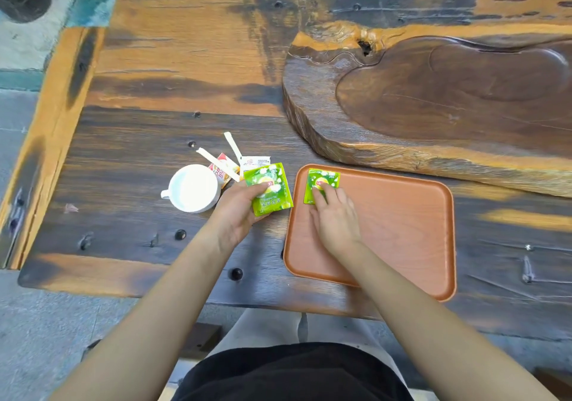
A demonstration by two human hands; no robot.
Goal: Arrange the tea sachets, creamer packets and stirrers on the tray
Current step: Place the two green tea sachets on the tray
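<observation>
The right hand (pixel 335 218) lies flat, fingertips pressing one green tea sachet (pixel 322 183) into the far-left corner of the orange tray (pixel 402 230); the left hand (pixel 241 211) pinches a second sachet (pixel 268 188) just off the tray's left edge, above the worktop (pixel 123 183). Beyond it the creamer packets (pixel 255 162) and stirrers (pixel 216 159) lie heaped against a white cup (pixel 193 188). Reaching into that pile could nudge the cup or scatter the stirrers.
</observation>
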